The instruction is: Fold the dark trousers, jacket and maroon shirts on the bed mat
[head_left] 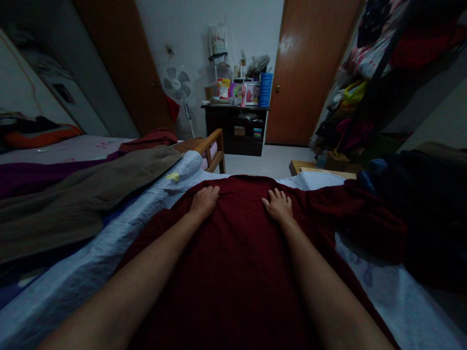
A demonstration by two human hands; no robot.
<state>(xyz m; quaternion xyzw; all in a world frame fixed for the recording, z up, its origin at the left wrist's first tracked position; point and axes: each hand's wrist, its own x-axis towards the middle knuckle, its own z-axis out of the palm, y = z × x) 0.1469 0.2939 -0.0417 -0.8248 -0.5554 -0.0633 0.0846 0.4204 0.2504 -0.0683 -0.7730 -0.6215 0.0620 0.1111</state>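
A dark red garment (241, 253) lies spread over a pale blue-white sheet (394, 291), with one sleeve stretched out to the right. My left hand (206, 200) rests on its upper left part, fingers pointing forward and slightly apart. On the upper right part lies my right hand (279, 204), palm down with its fingers spread. Neither hand holds anything that I can see. Between the two hands the cloth is lightly wrinkled, and its far edge is just beyond them.
Brown-grey clothing (87, 189) lies along the left, and a dark clothes pile (434, 209) is at the right. Beyond the bed edge are a wooden armrest (211, 142), a standing fan (178, 85), a dark cabinet (219, 129) and a wooden door (310, 73).
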